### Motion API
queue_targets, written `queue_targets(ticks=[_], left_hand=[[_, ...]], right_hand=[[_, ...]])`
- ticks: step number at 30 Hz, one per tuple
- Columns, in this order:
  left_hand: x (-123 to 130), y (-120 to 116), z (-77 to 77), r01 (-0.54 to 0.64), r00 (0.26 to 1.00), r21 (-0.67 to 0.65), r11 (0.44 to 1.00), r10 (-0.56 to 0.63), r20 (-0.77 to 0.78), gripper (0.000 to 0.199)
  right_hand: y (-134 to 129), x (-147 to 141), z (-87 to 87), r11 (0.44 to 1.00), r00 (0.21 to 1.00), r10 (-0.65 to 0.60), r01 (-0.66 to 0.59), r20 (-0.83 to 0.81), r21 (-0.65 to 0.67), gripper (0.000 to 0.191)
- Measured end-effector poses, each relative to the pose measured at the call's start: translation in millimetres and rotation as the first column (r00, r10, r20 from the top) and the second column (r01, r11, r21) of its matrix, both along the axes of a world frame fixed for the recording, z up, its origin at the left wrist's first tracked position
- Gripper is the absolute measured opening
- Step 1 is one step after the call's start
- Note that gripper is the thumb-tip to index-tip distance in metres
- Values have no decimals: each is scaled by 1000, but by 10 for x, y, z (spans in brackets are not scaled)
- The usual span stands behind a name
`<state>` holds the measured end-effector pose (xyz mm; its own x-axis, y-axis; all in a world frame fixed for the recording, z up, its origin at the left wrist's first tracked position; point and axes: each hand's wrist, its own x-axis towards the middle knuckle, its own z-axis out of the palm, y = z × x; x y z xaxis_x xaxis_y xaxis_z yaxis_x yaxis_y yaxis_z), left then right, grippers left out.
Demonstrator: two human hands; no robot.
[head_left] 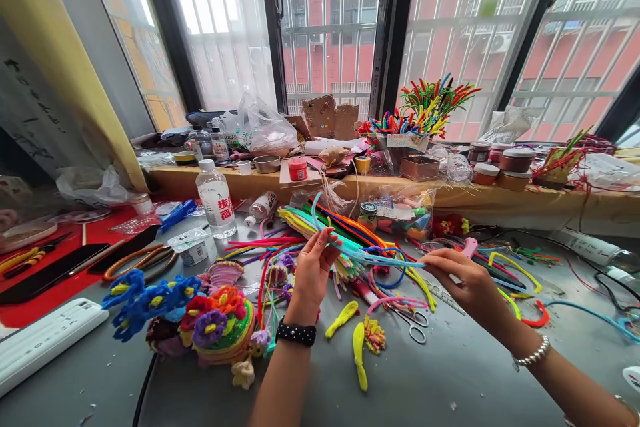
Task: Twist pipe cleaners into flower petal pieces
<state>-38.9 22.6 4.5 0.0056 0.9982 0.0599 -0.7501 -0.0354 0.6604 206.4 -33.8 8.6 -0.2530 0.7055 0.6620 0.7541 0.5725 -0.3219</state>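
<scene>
Pinches light-blue pipe cleaners point(400, 263) at the dial's centre, between closed fingertips of left hand point(316, 263) at nine o'clock and right hand point(460, 273) at three. Has yellow bundles point(359, 355) at six, fuzzy flowers point(207, 328) at eight and scissors point(406, 318) at five on the table point(440, 373); farther off, a water bottle point(215, 203) at ten and coloured stems point(435, 110) at one.
</scene>
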Motion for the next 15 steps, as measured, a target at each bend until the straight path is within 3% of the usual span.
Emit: queue_targets(ticks=[2,4,6,9,11,15], left_hand=[[-10,4,3,11,999,31,999,-12,33,16],[-21,-3,17,53,997,76,996,-57,56,14],[-28,-24,44,116,990,98,988,-123,68,13],[-21,-69,93,172,982,108,979,-179,53,16],[-8,-98,120,175,983,123,977,-179,25,21],[20,-132,137,204,979,142,969,-202,-28,30]], right_hand=[[16,-65,109,965,983,126,-153,-137,-214,26],[59,-156,191,908,941,170,-265,-292,-326,39],[123,-274,228,832,906,139,-326,-401,-448,50],[222,-505,227,741,910,150,-362,-386,-566,44],[282,-676,233,738,913,227,-388,-339,-552,39],[425,-979,339,802,898,207,-383,-388,-459,37]])
